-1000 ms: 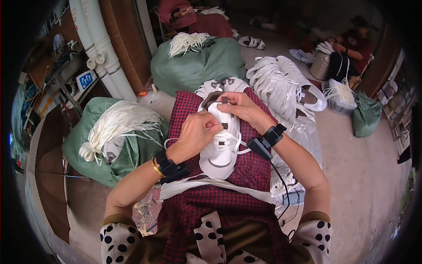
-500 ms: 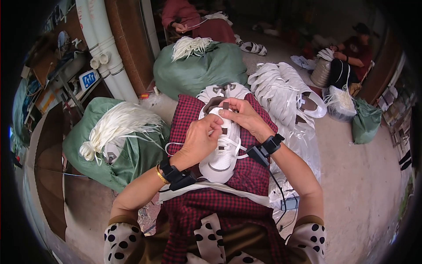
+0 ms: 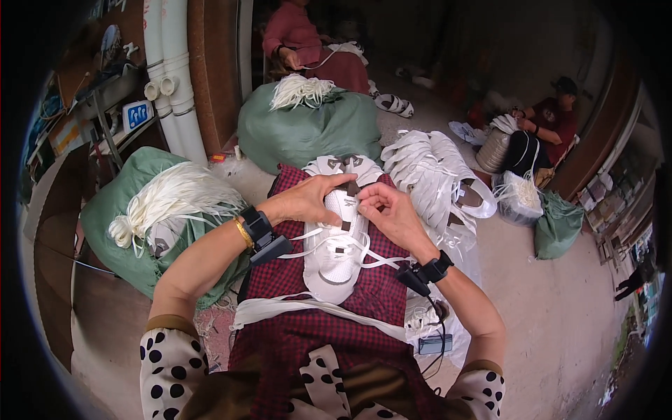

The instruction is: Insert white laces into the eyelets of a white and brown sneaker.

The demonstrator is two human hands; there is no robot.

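A white sneaker [image 3: 329, 266] lies on the red-and-black checked cloth over my lap, toe toward me. White shoelace [image 3: 318, 240] crosses its lower front, with loose lengths out to both sides. My left hand [image 3: 302, 201] grips the sneaker near its opening, thumb on the tongue and fingers over the dark collar. At the right eyelet edge my right hand [image 3: 394, 215] is closed in a pinch; whatever sits between its fingertips is too small to tell. More white sneakers [image 3: 343, 166] rest just beyond the opening.
Green sacks [image 3: 308, 129] with bundles of white laces [image 3: 178, 199] stand ahead and at left. Several white shoes [image 3: 437, 171] are heaped at right beside a clear plastic box [image 3: 518, 199]. Two people sit farther off, working with shoes and laces. White pipes [image 3: 168, 84] rise at left.
The hands have traded roles: my left has gone from pinching at the laces to gripping by the tongue, and my right from the tongue to a pinch at the right eyelets. The view shifted slightly.
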